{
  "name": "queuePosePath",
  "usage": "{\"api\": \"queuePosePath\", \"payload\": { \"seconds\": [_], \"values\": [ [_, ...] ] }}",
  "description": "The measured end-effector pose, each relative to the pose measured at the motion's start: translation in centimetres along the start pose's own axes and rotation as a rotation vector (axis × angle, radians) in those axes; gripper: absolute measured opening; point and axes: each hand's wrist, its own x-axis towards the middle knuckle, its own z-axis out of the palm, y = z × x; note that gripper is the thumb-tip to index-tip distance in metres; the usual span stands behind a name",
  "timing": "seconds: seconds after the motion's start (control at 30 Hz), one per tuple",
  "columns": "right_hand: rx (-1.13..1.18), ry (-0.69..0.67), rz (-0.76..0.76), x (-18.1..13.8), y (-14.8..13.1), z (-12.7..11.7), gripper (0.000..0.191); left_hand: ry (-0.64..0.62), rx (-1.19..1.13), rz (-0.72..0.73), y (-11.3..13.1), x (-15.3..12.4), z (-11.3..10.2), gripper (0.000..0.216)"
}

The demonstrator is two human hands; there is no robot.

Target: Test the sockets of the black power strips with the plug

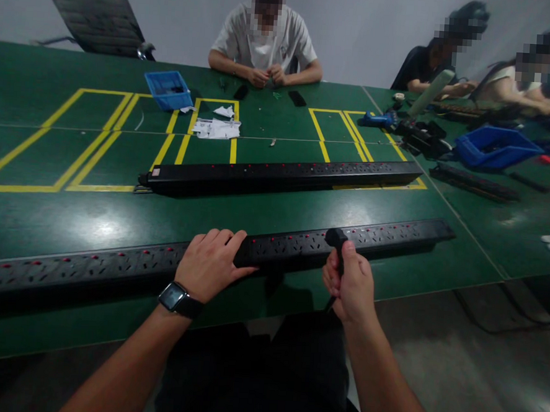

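A chair (93, 11), a person (266, 37) and co-workers (425, 69) lined the green table (265, 211) before a pale wall. The left hand (211, 261), thumb spread, gripped the near strip (279, 247); the right hand (352, 282) was wrapped around a plug (335, 237) by that strip, contact unclear. The strip lay sockets up, its long axis left to right, right end farther off; the plug's head pointed away.
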Motion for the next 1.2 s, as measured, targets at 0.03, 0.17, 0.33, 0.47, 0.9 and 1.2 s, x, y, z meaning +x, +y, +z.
{"api": "queuePosePath", "payload": {
  "seconds": [0.03, 0.17, 0.33, 0.47, 0.9, 1.2],
  "values": [
    [0.002, 0.006, -0.002, 0.0, -0.5, -0.4, 0.051, -0.001, 0.004, 0.0, -0.5, -0.2, 0.1, 0.062],
    [-0.05, 0.018, 0.042, -0.1, -0.4, -1.3, 0.051, -0.015, 0.013, 0.002, -4.0, -1.9, 0.6, 0.064],
    [-0.08, -0.069, 0.151, -1.3, 2.5, 1.7, 0.056, -0.06, 0.035, -0.017, -10.4, -5.2, 0.5, 0.062],
    [-0.096, -0.141, 0.155, -1.8, 3.8, 5.5, 0.059, -0.142, -0.018, -0.073, -13.0, -6.4, -0.8, 0.06],
    [-0.169, -0.113, 0.153, -1.8, 5.5, 8.9, 0.059, -0.092, -0.17, 0.055, 0.9, 2.4, -1.4, 0.065],
    [-0.091, -0.078, 0.191, -2.1, 6.0, 9.7, 0.057, -0.153, -0.062, 0.019, 1.9, 2.9, -0.6, 0.041]
  ]
}}
